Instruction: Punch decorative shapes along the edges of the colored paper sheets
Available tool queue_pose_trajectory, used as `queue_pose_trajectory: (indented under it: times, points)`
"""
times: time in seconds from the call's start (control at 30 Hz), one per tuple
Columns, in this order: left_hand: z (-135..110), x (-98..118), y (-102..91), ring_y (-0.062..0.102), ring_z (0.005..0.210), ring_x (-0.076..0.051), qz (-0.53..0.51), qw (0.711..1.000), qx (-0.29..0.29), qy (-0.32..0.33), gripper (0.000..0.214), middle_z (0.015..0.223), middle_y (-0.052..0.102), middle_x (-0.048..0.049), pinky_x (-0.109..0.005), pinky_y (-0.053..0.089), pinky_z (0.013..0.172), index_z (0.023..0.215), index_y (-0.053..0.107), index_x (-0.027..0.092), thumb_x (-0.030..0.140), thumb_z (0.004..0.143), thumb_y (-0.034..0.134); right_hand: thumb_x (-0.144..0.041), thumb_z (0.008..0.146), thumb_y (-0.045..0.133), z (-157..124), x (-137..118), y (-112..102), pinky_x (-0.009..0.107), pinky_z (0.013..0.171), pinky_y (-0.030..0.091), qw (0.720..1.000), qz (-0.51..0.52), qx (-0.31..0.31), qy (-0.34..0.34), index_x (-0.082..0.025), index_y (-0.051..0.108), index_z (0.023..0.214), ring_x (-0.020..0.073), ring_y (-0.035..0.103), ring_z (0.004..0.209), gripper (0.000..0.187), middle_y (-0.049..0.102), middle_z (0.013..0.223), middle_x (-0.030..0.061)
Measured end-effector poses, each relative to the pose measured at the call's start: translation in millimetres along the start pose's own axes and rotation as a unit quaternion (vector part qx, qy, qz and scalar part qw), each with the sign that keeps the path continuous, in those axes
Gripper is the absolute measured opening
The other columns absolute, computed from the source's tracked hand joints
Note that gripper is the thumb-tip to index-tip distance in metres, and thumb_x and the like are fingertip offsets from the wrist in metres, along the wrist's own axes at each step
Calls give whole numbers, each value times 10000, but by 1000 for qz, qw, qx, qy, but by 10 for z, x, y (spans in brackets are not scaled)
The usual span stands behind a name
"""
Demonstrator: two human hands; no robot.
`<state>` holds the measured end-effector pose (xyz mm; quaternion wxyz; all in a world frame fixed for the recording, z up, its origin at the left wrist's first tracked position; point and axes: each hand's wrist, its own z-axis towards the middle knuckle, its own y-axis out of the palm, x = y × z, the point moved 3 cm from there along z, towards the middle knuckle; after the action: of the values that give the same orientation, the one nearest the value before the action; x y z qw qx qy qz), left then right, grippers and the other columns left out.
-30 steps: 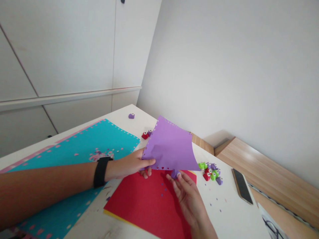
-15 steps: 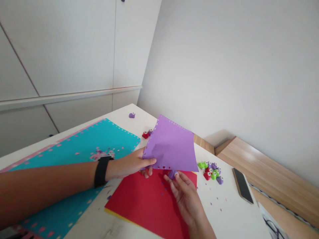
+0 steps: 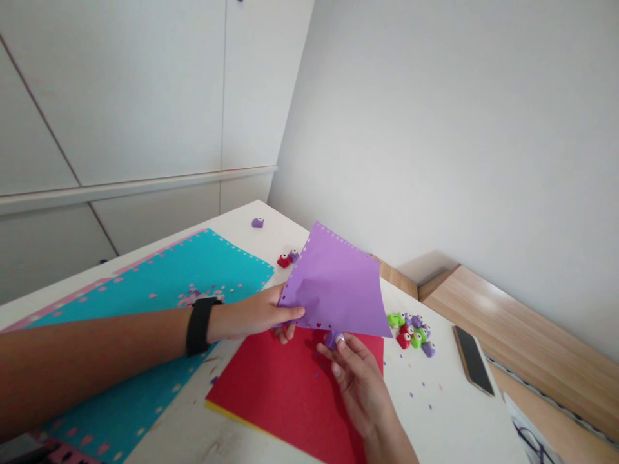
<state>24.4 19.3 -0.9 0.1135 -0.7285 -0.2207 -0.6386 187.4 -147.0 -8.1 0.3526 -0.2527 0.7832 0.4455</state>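
Reference: purple sheet [image 3: 338, 283], raised and tilted above a white tabletop [image 3: 406, 425].

Left of the purple sheet: turquoise sheet [image 3: 227, 264], flat, with punched borders. Overlaps a pink sheet [image 3: 58, 298] along the far side. Bears a scatter of paper bits [image 3: 187, 299], mostly pink; probably left to collect there, away from the raised paper.

Beyond and left of the purple sheet: lone purple craft punch [image 3: 258, 223], well apart, seemingly not in use.

At the near left corner of the purple sheet: left hand [image 3: 268, 316], dark band [image 3: 199, 327] at the wrist. Pinches the corner, thumb on top, fingers beneath; apparently keeps the paper up and the near edge exposed.

Just left of the purple sheet: red craft punch [image 3: 284, 260] beside a second purple craft punch [image 3: 293, 256].

Below the near edge of the purple sheet: red sheet [image 3: 290, 399] over a yellow sheet [image 3: 222, 414], seemingly stacked to save room.

At the near edge of the purple sheet: held purple craft punch [image 3: 333, 339], within the closed fingers of the right hand [image 3: 358, 370]. Sits beside visible holes, likely for alignment with the row; cannot tell whether engaged with the paper.

Right of the purple sheet: punch cluster [image 3: 414, 340] in green, red and purple, presumably grouped for easy reach. Farther right: smartphone [image 3: 472, 359], flat, apparently kept off the working spot.
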Motion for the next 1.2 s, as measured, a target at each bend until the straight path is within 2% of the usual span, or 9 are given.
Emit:
queue_pose_trajectory:
  times: [0.17,0.37,0.57,0.67,0.83,0.93,1.07,1.2]
  points:
    - [-12,8,16,670,576,-187,9,1000,-13,-2,496,674,703,-10,-283,516,566,1073,516,188,598,850,684,-258,711,924,13,7,13,125,589,566,999,26,24,-12,-167,745,948,253,748,1000,311,765,996,69]
    - [-5,3,0,656,557,-181,-9,1000,-14,3,530,670,690,9,-267,489,531,1112,520,207,610,826,712,-244,715,921,31,-14,-37,117,611,570,998,50,36,-30,-185,757,940,225,737,1026,284,762,997,35]
    - [-19,46,10,650,567,-174,-1,1000,-9,4,472,655,679,7,-255,476,521,1067,568,188,585,848,700,-280,758,892,-12,32,21,107,551,531,999,36,-19,22,-187,738,991,230,741,1007,294,768,1060,96]
    - [-19,49,8,656,577,-175,18,1000,-15,12,448,676,694,-7,-259,481,531,1053,585,183,581,869,677,-330,773,880,-7,45,29,116,538,531,999,33,-15,28,-187,728,1000,216,750,958,309,768,1079,117]
    - [-10,-14,-2,667,580,-184,22,999,-23,-7,459,693,704,-18,-268,482,526,1050,576,186,584,854,693,-273,712,924,34,14,-16,112,567,555,997,68,35,-1,-193,735,908,233,746,1006,283,767,1014,50]
    - [-11,-41,-6,684,612,-192,-4,999,-28,-31,494,724,704,-17,-262,487,516,1082,545,192,573,827,729,-214,679,940,32,-5,-17,112,603,571,996,78,32,-15,-189,737,872,248,729,1062,281,756,1021,27]
    - [-6,-23,-15,694,616,-192,-1,999,-36,-31,528,796,719,-27,-273,507,519,1088,509,196,583,812,738,-223,672,945,24,6,-20,106,539,545,998,49,35,-14,-177,740,876,229,750,980,293,753,970,34]
    - [25,-20,-38,682,567,-179,63,997,-36,1,533,730,699,-2,-261,503,495,1104,473,199,616,847,683,-263,724,914,34,21,-25,115,469,493,999,-3,27,-35,-159,738,839,196,754,857,235,747,867,44]
